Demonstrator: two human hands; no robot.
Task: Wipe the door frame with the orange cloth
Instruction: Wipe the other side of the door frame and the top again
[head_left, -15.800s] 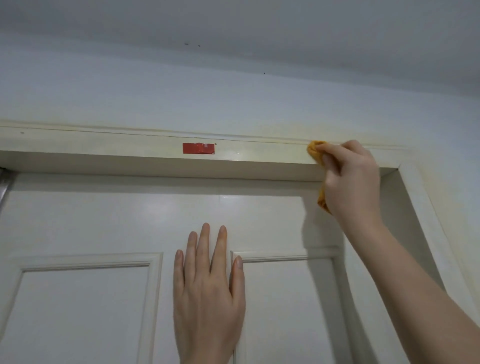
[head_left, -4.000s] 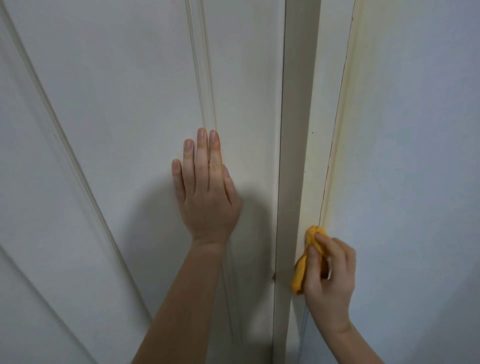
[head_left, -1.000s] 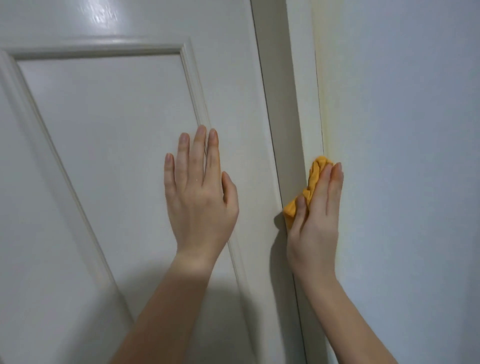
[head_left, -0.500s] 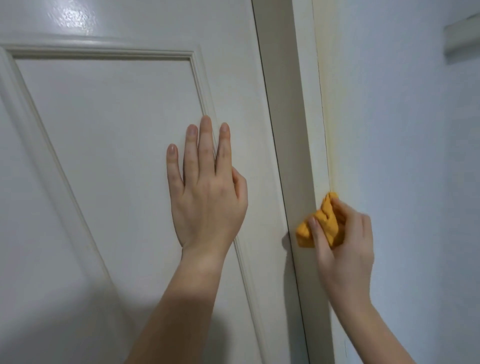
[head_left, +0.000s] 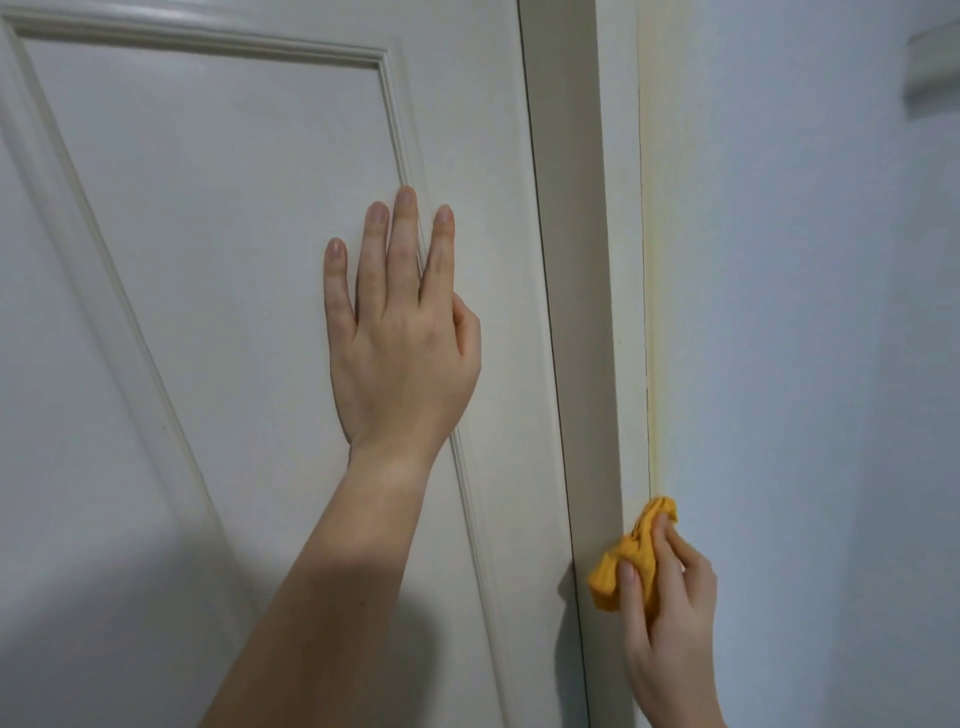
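Left hand (head_left: 400, 343) lay flat on the white panelled wooden door (head_left: 208, 208), its fingers (head_left: 405, 234) straight, slightly spread and holding nothing. My read: it was a brace for balance, and it kept the door from shifting. Right hand (head_left: 670, 613) gripped the crumpled orange cloth (head_left: 631, 558), with thumb and fingers (head_left: 675, 545) curled round the wad, pressing it onto the cream painted door frame (head_left: 618, 260). The cloth sat at 5 o'clock in the view, about 4 o'clock from the left hand, on the frame's outer face. Its top tip touched the seam where the frame met the pale blue-grey wall (head_left: 805, 312). It was bunched rather than flat, probably to drive a firm edge into that corner. A yellowish stain line (head_left: 650, 260) ran along the seam toward 12 o'clock from the cloth, so I judged plenty was left to wipe there. Edges: the dark door-to-frame gap lay just beside the cloth at 9 o'clock, a possible snag. Room: the frame strip was unobstructed toward 12 o'clock; toward 6 o'clock it left the view. The left hand was apart from the strip and out of the stroke path. A small pale wall fixture (head_left: 935, 62) at 1 o'clock in the view was too blurred to identify and sat well apart from the frame.
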